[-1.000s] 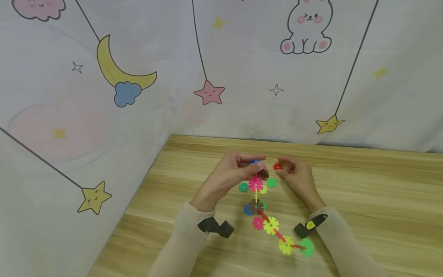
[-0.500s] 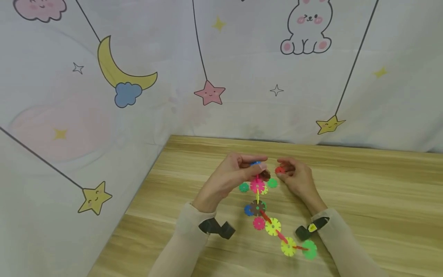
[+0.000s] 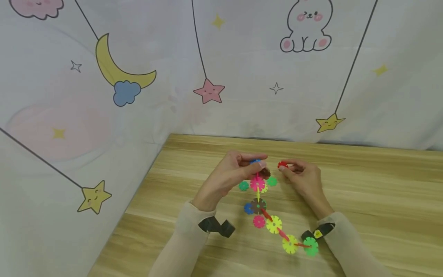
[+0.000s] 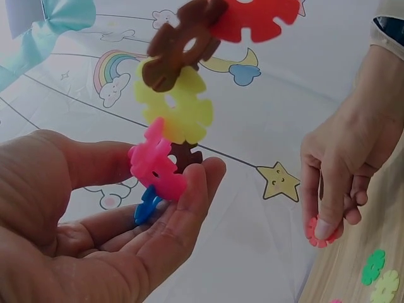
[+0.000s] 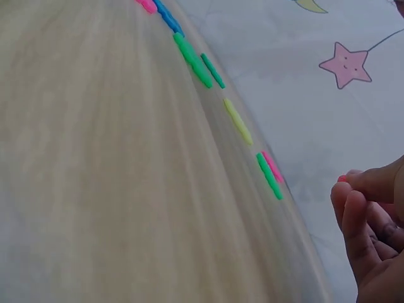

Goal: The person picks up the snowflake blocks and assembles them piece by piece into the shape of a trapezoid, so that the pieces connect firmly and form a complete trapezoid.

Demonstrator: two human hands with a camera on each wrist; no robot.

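My left hand [image 3: 228, 181] holds one end of a chain of slotted plastic discs between thumb and fingers. A pink disc [image 4: 158, 170], a blue disc [image 4: 147, 205] and a dark brown disc [image 4: 187, 156] sit at the held end. From there the chain runs through a yellow disc [image 4: 177, 104] and a brown disc [image 4: 184, 47], and ends in a green disc [image 3: 311, 246]. Apart from the chain, my right hand [image 3: 308, 181] pinches a single red slotted disc [image 3: 282, 165]. In the right wrist view, only a sliver of that disc shows at the fingertips.
Loose discs lie on the wooden table [image 3: 380, 192] beneath the chain, including a green disc [image 3: 243, 186], a blue disc [image 3: 248, 208] and a pink disc [image 3: 258, 221]. A printed curtain [image 3: 249, 115] hangs behind the table's far edge.
My right hand has shifted a little to the right with the red disc, which has turned in its fingers. The left hand stays nearly still while the chain's lower end swings slightly right.
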